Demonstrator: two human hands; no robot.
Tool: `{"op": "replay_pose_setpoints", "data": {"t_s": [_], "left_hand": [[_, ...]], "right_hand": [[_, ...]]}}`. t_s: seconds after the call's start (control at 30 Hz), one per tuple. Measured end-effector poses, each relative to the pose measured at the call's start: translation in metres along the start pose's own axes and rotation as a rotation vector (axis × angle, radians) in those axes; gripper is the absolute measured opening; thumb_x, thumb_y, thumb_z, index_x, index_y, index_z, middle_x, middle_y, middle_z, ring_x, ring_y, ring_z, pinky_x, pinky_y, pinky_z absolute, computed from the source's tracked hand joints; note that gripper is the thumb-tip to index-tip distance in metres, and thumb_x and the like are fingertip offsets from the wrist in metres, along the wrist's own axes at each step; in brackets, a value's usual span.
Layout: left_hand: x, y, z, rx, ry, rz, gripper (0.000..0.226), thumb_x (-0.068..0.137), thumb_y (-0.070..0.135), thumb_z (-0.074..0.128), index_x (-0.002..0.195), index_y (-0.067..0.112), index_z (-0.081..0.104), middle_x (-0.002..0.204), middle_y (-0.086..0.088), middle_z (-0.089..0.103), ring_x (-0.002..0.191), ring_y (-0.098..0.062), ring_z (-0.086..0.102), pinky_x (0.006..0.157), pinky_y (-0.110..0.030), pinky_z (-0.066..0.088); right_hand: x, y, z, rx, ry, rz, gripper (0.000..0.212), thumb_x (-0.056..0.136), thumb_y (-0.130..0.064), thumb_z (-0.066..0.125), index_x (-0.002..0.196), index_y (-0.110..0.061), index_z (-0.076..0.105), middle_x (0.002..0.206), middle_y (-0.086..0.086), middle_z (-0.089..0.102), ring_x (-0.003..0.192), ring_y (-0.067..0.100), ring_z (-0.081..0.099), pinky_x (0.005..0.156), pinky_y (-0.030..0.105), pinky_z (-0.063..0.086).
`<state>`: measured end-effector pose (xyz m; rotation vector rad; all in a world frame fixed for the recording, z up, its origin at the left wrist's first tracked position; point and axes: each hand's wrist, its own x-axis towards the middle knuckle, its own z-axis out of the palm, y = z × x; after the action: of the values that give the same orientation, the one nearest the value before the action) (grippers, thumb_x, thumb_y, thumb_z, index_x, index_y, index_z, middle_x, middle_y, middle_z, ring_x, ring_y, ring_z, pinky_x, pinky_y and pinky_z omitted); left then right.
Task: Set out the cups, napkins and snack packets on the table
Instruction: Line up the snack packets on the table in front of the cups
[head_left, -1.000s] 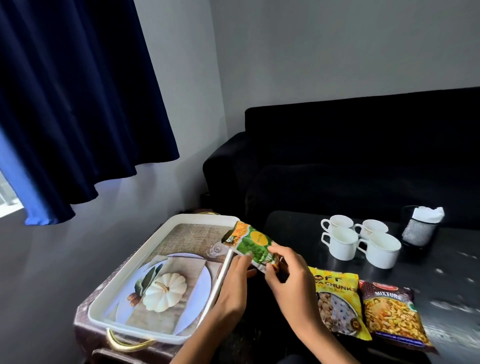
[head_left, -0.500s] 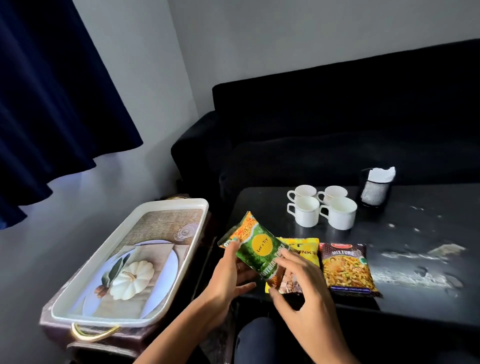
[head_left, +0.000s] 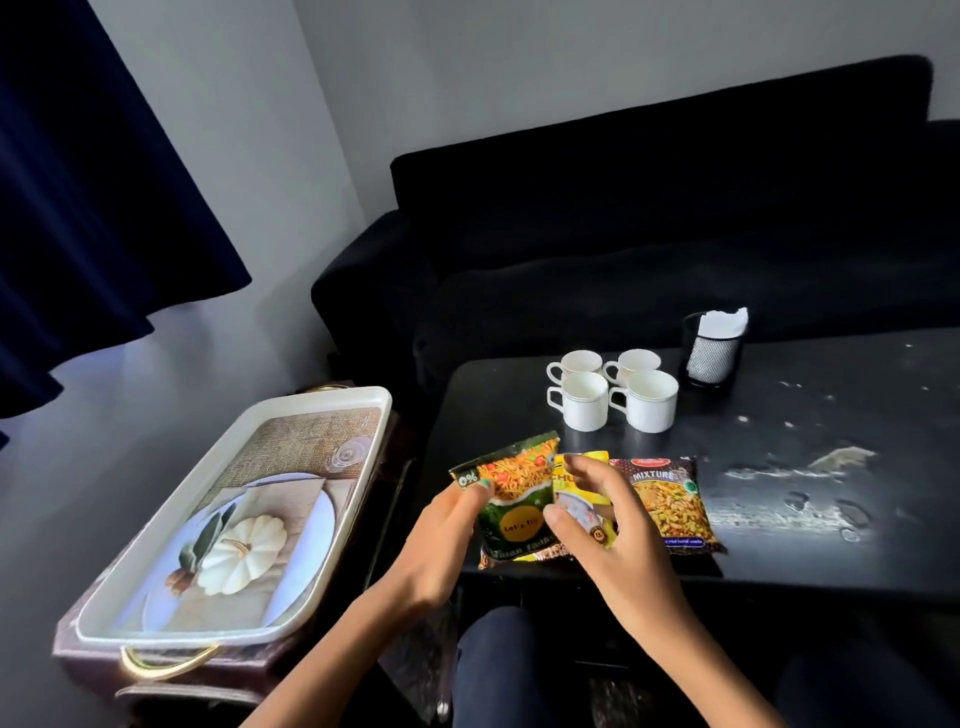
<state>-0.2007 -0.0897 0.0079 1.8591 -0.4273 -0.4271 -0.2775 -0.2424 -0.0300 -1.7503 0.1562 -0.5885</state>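
Note:
My left hand (head_left: 441, 535) pinches the left edge of a green snack packet (head_left: 514, 504), which lies at the black table's (head_left: 810, 525) front left corner and overlaps a yellow packet (head_left: 563, 480). My right hand (head_left: 618, 540) hovers over the yellow packet with fingers spread, its thumb by the green packet's right edge. A brown "Mixture" packet (head_left: 670, 506) lies flat to the right. Several white cups (head_left: 587, 402) stand grouped behind the packets. A black mesh holder (head_left: 711, 358) with white napkins (head_left: 722, 322) stands right of the cups.
A white tray (head_left: 291, 413) with a pumpkin picture and gold handles sits on a low stand left of the table. A black sofa (head_left: 623, 234) runs behind the table. A dark blue curtain (head_left: 78, 208) hangs at the left. My knee shows below the table's edge.
The green packet has travelled from above the tray's edge over to the table's front left corner. My right hand has let go of it and spread its fingers.

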Motion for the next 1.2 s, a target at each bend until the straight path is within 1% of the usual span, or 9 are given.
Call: {"op": "replay_pose_setpoints", "data": {"t_s": [0.07,0.2,0.27,0.43,0.57,0.83,1.0,1.1,1.2], "left_hand": [[-0.003,0.003,0.002,0.034,-0.068,0.024,0.028,0.082,0.052,0.039,0.091,0.059,0.065,0.096,0.031,0.068,0.088,0.007,0.065,0.069,-0.007,0.046],[-0.003,0.002,0.006,0.037,-0.136,0.008,0.032,0.084,0.056,0.041,0.098,0.046,0.068,0.104,0.011,0.072,0.096,-0.012,0.069,0.081,-0.028,0.054],[-0.003,0.003,0.01,0.022,-0.156,0.011,0.033,0.091,0.059,0.041,0.108,0.043,0.065,0.111,0.009,0.071,0.102,-0.013,0.067,0.086,-0.031,0.054],[-0.005,0.003,0.023,0.067,-0.148,0.017,0.05,0.083,0.075,0.031,0.118,0.048,0.053,0.111,0.017,0.067,0.102,-0.001,0.062,0.088,-0.026,0.047],[-0.009,-0.002,0.028,0.172,-0.166,0.036,0.045,0.081,0.065,0.034,0.116,0.045,0.052,0.107,0.019,0.066,0.098,0.003,0.061,0.081,-0.015,0.043],[-0.009,-0.007,0.042,0.293,-0.211,0.066,0.022,0.097,0.038,0.042,0.114,0.034,0.055,0.107,0.015,0.065,0.091,0.009,0.059,0.055,-0.008,0.043],[-0.008,-0.013,0.044,0.324,-0.23,0.078,0.03,0.089,0.052,0.041,0.11,0.038,0.057,0.106,0.008,0.067,0.094,-0.011,0.062,0.065,-0.014,0.045],[-0.007,-0.016,0.044,0.342,-0.229,0.099,0.036,0.085,0.056,0.039,0.111,0.038,0.058,0.109,0.009,0.067,0.101,-0.017,0.061,0.083,-0.027,0.05],[-0.008,-0.016,0.044,0.372,-0.226,0.121,0.037,0.085,0.057,0.039,0.11,0.037,0.058,0.108,0.011,0.067,0.102,-0.013,0.062,0.094,-0.036,0.048]], "right_hand": [[0.001,0.001,-0.003,0.083,-0.075,0.062,0.049,0.074,-0.044,0.068,0.12,-0.035,0.052,0.119,-0.02,0.058,0.114,-0.01,0.05,0.091,0.008,0.04],[0.005,0.005,-0.011,0.175,-0.227,0.135,0.041,0.077,-0.036,0.072,0.116,-0.03,0.059,0.113,-0.007,0.068,0.109,0.007,0.061,0.094,0.028,0.049],[0.008,0.006,-0.017,0.183,-0.192,0.096,0.034,0.073,-0.034,0.075,0.106,-0.033,0.064,0.106,-0.008,0.071,0.1,0.007,0.066,0.084,0.022,0.052],[0.018,0.015,-0.044,0.362,0.096,0.164,0.046,0.059,-0.039,0.079,0.1,-0.022,0.066,0.097,-0.006,0.074,0.088,0.008,0.07,0.067,0.015,0.053],[0.027,0.035,-0.078,0.38,0.342,0.207,0.031,0.068,-0.031,0.076,0.094,-0.018,0.066,0.088,0.0,0.074,0.079,0.007,0.07,0.061,0.016,0.054],[0.025,0.091,-0.129,-0.008,0.744,0.351,0.014,0.089,-0.034,0.059,0.085,-0.02,0.058,0.078,-0.003,0.062,0.076,0.019,0.057,0.069,0.031,0.04],[0.025,0.109,-0.138,-0.196,0.753,0.445,0.035,0.095,-0.036,0.048,0.114,-0.01,0.06,0.1,0.012,0.066,0.087,0.026,0.057,0.076,0.034,0.042],[0.026,0.112,-0.14,-0.224,0.632,0.532,0.059,0.096,-0.042,0.042,0.145,-0.013,0.029,0.139,0.018,0.048,0.125,0.035,0.046,0.101,0.044,0.037],[0.026,0.108,-0.136,-0.255,0.542,0.492,0.067,0.095,-0.041,0.045,0.15,-0.016,0.016,0.152,0.012,0.032,0.137,0.03,0.034,0.111,0.046,0.029]]}}
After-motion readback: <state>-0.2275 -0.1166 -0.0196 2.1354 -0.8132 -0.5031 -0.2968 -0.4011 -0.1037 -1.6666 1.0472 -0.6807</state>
